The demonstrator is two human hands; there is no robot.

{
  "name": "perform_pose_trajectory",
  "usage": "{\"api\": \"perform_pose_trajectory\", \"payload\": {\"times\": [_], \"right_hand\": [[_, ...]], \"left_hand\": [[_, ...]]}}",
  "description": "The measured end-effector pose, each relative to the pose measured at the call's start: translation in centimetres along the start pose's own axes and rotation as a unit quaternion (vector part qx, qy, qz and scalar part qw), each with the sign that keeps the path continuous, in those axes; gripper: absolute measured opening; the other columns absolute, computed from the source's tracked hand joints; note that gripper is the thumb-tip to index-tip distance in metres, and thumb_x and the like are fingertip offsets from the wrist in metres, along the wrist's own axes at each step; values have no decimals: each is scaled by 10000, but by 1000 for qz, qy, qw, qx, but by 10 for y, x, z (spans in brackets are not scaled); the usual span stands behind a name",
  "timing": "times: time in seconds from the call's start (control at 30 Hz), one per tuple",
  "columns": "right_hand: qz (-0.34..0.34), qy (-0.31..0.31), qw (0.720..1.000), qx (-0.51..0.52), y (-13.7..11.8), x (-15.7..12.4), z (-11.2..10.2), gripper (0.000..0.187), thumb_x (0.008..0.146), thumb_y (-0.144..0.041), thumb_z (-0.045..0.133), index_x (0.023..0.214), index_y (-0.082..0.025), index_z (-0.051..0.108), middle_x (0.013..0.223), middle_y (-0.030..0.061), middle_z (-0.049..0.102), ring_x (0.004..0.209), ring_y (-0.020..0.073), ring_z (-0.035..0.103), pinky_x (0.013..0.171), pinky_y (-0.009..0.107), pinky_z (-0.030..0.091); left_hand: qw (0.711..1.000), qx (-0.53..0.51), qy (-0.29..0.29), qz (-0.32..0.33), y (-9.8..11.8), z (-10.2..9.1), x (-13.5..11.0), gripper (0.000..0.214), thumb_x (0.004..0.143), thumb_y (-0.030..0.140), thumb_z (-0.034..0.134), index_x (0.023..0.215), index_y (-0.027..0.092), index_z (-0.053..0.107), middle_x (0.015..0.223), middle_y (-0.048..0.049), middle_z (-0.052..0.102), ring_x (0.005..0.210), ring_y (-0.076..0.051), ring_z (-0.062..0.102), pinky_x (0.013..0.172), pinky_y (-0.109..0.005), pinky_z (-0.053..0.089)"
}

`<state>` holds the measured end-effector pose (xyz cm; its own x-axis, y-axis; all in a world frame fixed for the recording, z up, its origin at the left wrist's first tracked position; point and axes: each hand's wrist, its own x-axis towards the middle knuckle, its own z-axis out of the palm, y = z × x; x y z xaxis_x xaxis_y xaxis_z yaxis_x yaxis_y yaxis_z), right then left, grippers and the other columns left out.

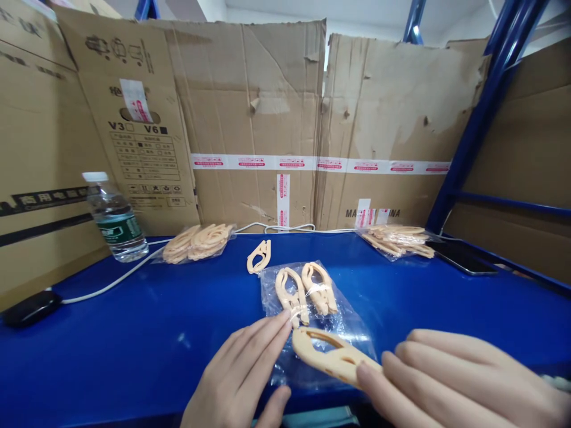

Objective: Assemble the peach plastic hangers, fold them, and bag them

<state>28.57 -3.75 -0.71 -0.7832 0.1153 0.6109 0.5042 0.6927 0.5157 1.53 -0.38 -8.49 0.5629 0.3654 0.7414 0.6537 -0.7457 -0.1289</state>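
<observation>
My right hand (459, 380) pinches a beige folding hanger (330, 353) by its right end, and the looped end points left over a clear plastic bag (343, 327). Flat and with fingers stretched out, my left hand (243, 368) rests on the bag's left side, its fingertips at the lower end of a folded hanger (291, 291) inside. A second folded hanger (319, 288) lies beside that one in the bag. Just behind the bag, a loose folded hanger (259, 257) lies on the blue tabletop (178, 315).
Bagged hangers lie at the back left (198, 242) and back right (397, 239). A phone (461, 257) is at the right. On the left stand a water bottle (116, 220) and a black device (31, 308) with a white cable (111, 285). Cardboard panels (250, 119) wall the back.
</observation>
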Motion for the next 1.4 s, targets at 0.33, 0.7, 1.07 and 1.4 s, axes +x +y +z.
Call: {"api": "perform_pose_trajectory", "payload": {"times": [0.33, 0.7, 1.07, 1.4], "right_hand": [[-186, -59, 981, 20, 3, 34, 44, 215, 861, -148, 482, 851, -99, 692, 689, 97, 640, 576, 191, 565, 470, 314, 446], [-128, -53, 990, -1, -1, 37, 100, 200, 863, -132, 467, 728, -132, 615, 658, 68, 578, 546, 170, 496, 479, 317, 377], [155, -60, 884, 437, 59, 77, 95, 91, 885, -175, 523, 860, -139, 602, 750, 15, 651, 666, 97, 588, 620, 220, 488], [68, -229, 929, 283, 119, 109, 231, 543, 696, 90, 548, 1207, -95, 567, 1302, 167, 572, 1209, 227, 531, 1007, 335, 438]], "left_hand": [[1000, -10, -4, -7, 1, 0, -1, 440, 939, 269, 423, 1335, 80, 453, 1328, -162, 541, 1233, -263, 500, 951, -373, 500], [1000, -9, -11, -1, 2, -2, -1, 465, 907, 270, 483, 1332, 81, 465, 1332, -154, 541, 1231, -266, 506, 947, -362, 507], [1000, 2, -16, 4, 3, -2, 0, 419, 888, 209, 495, 1289, 87, 514, 1290, -133, 585, 1208, -261, 525, 943, -355, 511], [999, 32, -21, 14, -3, 3, -3, 480, 907, 350, 497, 1338, 137, 484, 1280, -115, 596, 1173, -262, 557, 893, -349, 546]]}}
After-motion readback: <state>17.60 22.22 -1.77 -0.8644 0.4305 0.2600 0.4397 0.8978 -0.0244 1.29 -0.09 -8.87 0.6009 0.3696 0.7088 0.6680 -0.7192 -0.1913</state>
